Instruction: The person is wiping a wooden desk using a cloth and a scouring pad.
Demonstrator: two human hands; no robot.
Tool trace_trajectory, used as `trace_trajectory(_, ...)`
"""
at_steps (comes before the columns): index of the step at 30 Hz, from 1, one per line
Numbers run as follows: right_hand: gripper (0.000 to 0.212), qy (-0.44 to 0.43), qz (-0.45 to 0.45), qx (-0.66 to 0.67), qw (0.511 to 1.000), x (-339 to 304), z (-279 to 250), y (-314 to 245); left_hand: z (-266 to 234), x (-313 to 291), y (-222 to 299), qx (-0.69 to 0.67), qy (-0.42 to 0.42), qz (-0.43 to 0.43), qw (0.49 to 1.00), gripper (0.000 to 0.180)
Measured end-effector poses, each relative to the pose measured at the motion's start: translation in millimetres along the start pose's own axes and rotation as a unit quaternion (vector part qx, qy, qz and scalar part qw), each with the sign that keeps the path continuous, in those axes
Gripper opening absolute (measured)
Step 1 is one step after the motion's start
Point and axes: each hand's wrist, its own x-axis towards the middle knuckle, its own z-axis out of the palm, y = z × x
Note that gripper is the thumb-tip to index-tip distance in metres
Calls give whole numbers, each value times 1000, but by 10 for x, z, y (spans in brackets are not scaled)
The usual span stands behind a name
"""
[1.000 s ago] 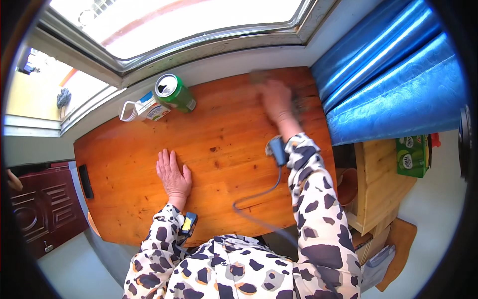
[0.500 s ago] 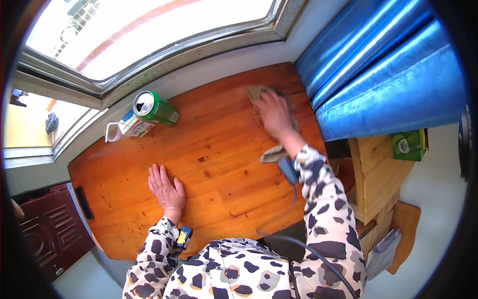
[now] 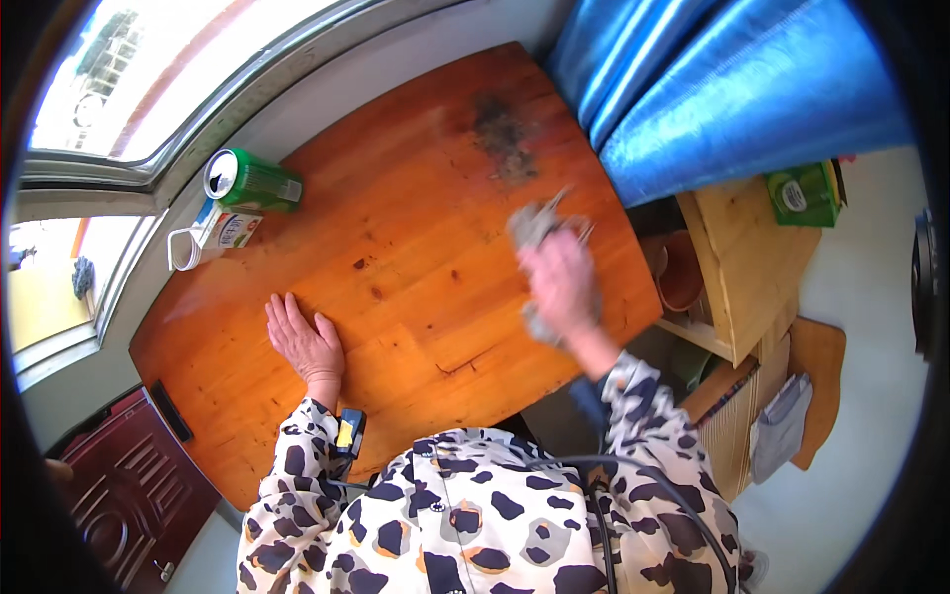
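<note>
My left hand (image 3: 306, 342) lies flat on the orange-brown wooden table (image 3: 416, 307), fingers stretched out and nothing in it. On the right half of the table my right hand (image 3: 564, 287), blurred by motion, grips a crumpled grey-beige cloth (image 3: 534, 224). Part of the cloth sticks out ahead of the fingers and part beside the palm. Beyond the cloth, a dark smudged patch (image 3: 503, 139) marks the tabletop near its far right corner.
A green drink can (image 3: 259, 185) and a white-and-blue carton (image 3: 226, 230) stand by the window on the far left, beside a white cup-like item (image 3: 185, 248). A blue curtain (image 3: 732, 99) borders the right, above a wooden cabinet (image 3: 757, 267) holding a brown pot (image 3: 679, 272).
My right hand has pulled the cloth back toward me from the far right corner, and the dark patch there now shows. My left hand stays flat on the table. The view has shifted.
</note>
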Motion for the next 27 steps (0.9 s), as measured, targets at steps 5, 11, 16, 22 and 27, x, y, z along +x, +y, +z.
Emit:
trace_trajectory(5,27,-151,-124,36,980,-931,14,-808,44,-6,13,0,-1,5,1000,59)
trace_trajectory(11,28,87,91,-70,990,-421,-172,771,102,12,45,4,-1,-6,1000,57)
trace_trajectory(16,32,94,156,-118,976,-611,-60,299,126,-2,38,2,11,-14,1000,57)
trace_trajectory(22,26,-57,-58,-22,996,-1171,29,-1254,126,12,11,-12,33,-18,999,55)
trace_trajectory(27,18,101,72,-56,991,-882,-14,36,187,33,-32,-23,50,-20,998,55)
